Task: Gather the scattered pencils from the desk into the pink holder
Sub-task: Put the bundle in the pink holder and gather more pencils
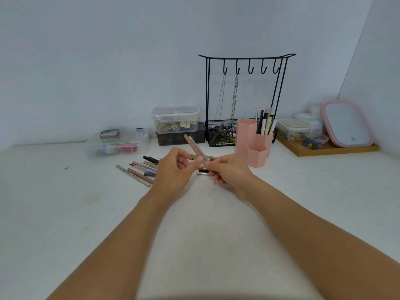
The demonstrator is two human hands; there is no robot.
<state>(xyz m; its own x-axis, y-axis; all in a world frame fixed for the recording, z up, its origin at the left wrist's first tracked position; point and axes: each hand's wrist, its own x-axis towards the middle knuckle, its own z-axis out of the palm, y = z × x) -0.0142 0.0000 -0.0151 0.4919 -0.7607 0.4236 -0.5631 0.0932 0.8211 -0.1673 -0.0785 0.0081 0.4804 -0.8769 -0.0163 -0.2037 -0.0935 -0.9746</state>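
Two pencils [195,147], one pink and one pale grey, stick up and to the left out of my right hand [227,171], which pinches their lower ends above the desk. My left hand [173,169] hovers just left of it with loosely curled fingers, one fingertip close to the pencils. Several more pencils [140,172] lie scattered on the white desk left of my hands, and a few show between them. The pink holder [253,144] stands to the right of my hands, with several pens upright in its back compartment.
Behind the hands stand a black wire rack [244,100] with hanging chains, a clear box on a dark box [177,126], and a clear plastic bin [116,144] to the left. A wooden tray [329,148] with small containers and a pink mirror sits far right.
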